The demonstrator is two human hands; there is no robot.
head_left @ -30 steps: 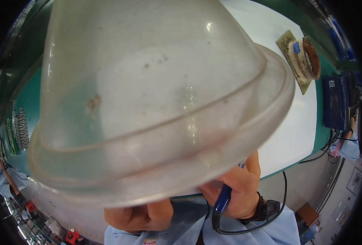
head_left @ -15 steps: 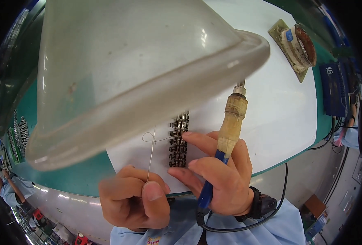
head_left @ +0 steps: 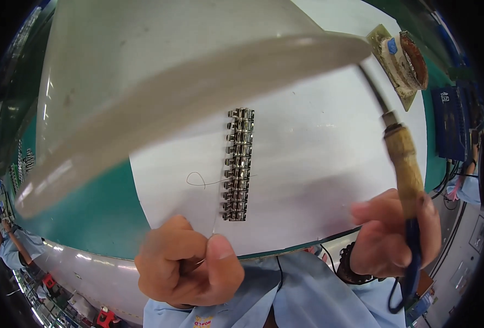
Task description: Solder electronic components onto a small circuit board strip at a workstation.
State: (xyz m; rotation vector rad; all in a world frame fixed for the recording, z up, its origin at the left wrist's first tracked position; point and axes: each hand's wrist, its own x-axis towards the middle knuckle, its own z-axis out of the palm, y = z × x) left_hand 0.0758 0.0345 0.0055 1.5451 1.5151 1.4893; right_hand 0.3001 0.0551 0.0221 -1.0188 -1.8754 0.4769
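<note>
My left hand (head_left: pixel 190 265) is closed in a pinch at the near edge of the white sheet (head_left: pixel 318 147), holding a thin solder wire (head_left: pixel 215 223) whose end points up from the thumb. Ahead of it lies a row of small shiny metal connectors (head_left: pixel 239 164), standing apart from both hands. A fine looped wire (head_left: pixel 196 177) sits across the row, its loop to the left. At right, my right hand (head_left: pixel 381 246) grips a soldering iron (head_left: pixel 403 153) by its blue lower handle; its metal shaft slants toward the upper left, with the tip hidden behind the hood.
A large translucent fume hood (head_left: pixel 160 87) hangs over the upper left and covers part of the sheet. An iron stand (head_left: pixel 403 63) on a board is at the far right, near a dark blue box (head_left: pixel 452 126). More metal strips (head_left: pixel 26 161) lie on the green mat (head_left: pixel 97 218) at left.
My right hand has moved right with the soldering iron, away from the connector row, which now shows fully. My left hand has shifted slightly right with the solder wire.
</note>
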